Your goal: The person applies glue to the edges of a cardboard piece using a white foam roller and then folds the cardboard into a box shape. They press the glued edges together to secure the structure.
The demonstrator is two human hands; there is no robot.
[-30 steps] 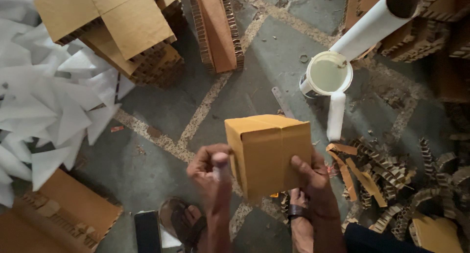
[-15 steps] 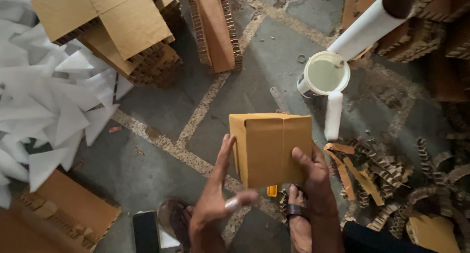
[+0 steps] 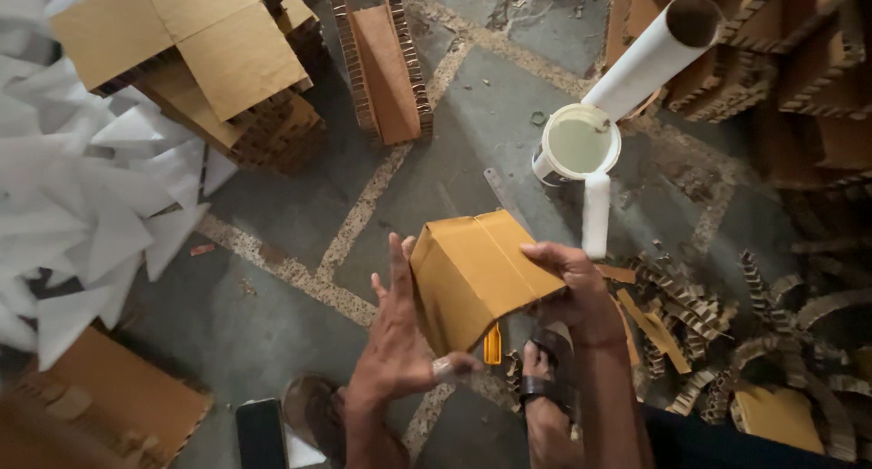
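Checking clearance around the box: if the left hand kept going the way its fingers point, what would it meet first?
The left hand points up-frame beside the cardboard box. Beyond looks like bare floor, then probably the corrugated cardboard strip; depth is unclear.

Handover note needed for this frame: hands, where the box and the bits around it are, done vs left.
Left hand: open, fingers spread, flat against the left face of the cardboard box.
Right hand: grips the box's right top edge, holding it off the floor.
Nearby: white tub of pale liquid and a white roll ahead; cardboard scraps to the right; an orange handle shows under the box.
Done: box is folded into shape. Left: cannot tell whether the seams are fixed.
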